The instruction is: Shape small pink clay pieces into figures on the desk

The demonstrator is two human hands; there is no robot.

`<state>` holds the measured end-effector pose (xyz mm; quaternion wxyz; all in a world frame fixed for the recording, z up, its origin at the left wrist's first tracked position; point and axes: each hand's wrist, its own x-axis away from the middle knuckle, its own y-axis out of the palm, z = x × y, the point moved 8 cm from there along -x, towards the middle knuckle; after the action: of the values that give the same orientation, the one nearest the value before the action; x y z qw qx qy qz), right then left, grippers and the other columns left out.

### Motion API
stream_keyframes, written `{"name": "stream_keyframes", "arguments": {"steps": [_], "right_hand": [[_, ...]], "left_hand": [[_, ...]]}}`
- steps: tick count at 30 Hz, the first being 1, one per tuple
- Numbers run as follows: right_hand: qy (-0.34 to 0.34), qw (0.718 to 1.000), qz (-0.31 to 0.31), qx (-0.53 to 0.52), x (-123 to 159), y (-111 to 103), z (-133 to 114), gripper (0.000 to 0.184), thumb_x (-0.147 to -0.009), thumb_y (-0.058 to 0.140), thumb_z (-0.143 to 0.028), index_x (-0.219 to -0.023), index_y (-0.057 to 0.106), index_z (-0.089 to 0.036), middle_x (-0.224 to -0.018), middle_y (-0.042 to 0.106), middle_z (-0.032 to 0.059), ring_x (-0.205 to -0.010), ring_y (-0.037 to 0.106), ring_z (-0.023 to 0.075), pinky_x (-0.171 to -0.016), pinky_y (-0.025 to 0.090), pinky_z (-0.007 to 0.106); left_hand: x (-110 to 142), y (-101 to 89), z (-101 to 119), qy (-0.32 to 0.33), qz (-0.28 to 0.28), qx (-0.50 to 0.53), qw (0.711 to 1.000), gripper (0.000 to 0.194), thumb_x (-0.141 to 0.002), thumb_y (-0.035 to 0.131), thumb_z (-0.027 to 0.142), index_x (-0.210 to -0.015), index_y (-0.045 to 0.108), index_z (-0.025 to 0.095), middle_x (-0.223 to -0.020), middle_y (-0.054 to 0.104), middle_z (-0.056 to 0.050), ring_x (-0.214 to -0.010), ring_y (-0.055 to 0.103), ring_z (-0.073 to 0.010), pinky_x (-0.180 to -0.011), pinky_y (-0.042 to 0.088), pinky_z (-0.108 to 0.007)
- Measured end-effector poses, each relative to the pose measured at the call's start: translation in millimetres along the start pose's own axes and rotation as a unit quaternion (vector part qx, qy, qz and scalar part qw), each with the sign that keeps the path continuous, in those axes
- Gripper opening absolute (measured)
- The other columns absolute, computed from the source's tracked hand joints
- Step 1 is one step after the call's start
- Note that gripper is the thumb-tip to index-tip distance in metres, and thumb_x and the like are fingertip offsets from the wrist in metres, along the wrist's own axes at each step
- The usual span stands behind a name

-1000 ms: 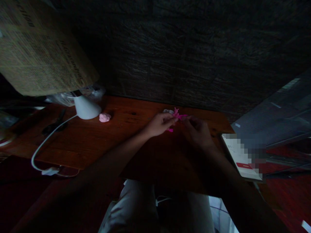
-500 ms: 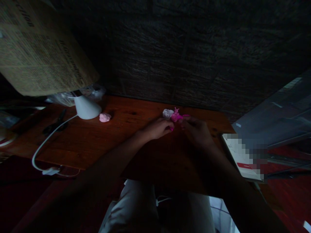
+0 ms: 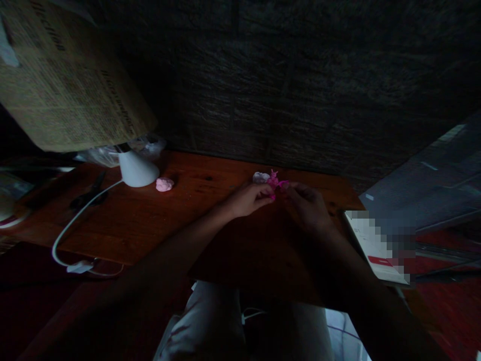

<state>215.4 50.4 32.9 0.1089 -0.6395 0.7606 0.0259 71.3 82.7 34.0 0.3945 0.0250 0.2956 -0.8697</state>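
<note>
Both my hands meet over the far middle of a reddish wooden table [image 3: 150, 220]. My left hand [image 3: 250, 199] pinches a small bright pink piece [image 3: 274, 183], perhaps clay, between fingertips. My right hand [image 3: 306, 208], dim in shadow, has its fingers curled onto the same pink piece from the right. A pale whitish lump [image 3: 260, 177] lies on the table just behind the fingers. Further left, a light pink lump [image 3: 164, 184] rests near a lamp base.
A white cone-shaped lamp base [image 3: 137, 169] with a white cable [image 3: 71, 225] stands at the back left, dark scissors [image 3: 90, 193] beside it. A newspaper-print sheet [image 3: 67, 85] hangs above. A white booklet [image 3: 376, 245] lies at the right edge. A dark wall backs the table.
My left hand dropped towards the table half a second ago and has risen again to pinch the pink piece. The right hand stays on it throughout.
</note>
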Motion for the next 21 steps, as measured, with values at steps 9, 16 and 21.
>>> {"name": "stream_keyframes", "arguments": {"steps": [9, 16, 21], "right_hand": [[-0.038, 0.998, 0.051, 0.024, 4, -10, -22, 0.034, -0.076, 0.075, -0.055, -0.082, 0.078, -0.022, -0.078, 0.074, 0.0043, -0.073, 0.063, 0.0178, -0.068, 0.049, 0.03], [-0.046, 0.998, 0.041, 0.022, 6, -5, -24, 0.03, -0.073, 0.078, -0.053, -0.079, 0.079, -0.024, -0.08, 0.076, 0.0034, -0.076, 0.066, 0.0192, -0.072, 0.052, 0.033], [-0.043, 0.998, 0.042, -0.015, 6, -3, -23, 0.023, -0.074, 0.079, -0.046, -0.084, 0.08, -0.025, -0.086, 0.079, 0.0031, -0.086, 0.071, 0.0218, -0.084, 0.055, 0.038]], "left_hand": [[-5, -5.2, 6, -0.022, 0.041, 0.314, 0.948, 0.042, -0.07, 0.083, 0.038, -0.096, 0.065, 0.011, -0.093, 0.07, -0.007, -0.077, 0.066, -0.0126, -0.07, 0.055, -0.028], [-3, -9.6, 9, -0.031, 0.062, 0.33, 0.941, 0.037, -0.066, 0.086, 0.032, -0.092, 0.067, 0.012, -0.095, 0.073, -0.007, -0.082, 0.068, -0.0135, -0.073, 0.056, -0.029], [-3, -15.6, 5, -0.028, 0.1, 0.309, 0.945, 0.034, -0.067, 0.084, 0.031, -0.091, 0.068, 0.012, -0.095, 0.074, -0.007, -0.081, 0.068, -0.0138, -0.069, 0.055, -0.027]]}}
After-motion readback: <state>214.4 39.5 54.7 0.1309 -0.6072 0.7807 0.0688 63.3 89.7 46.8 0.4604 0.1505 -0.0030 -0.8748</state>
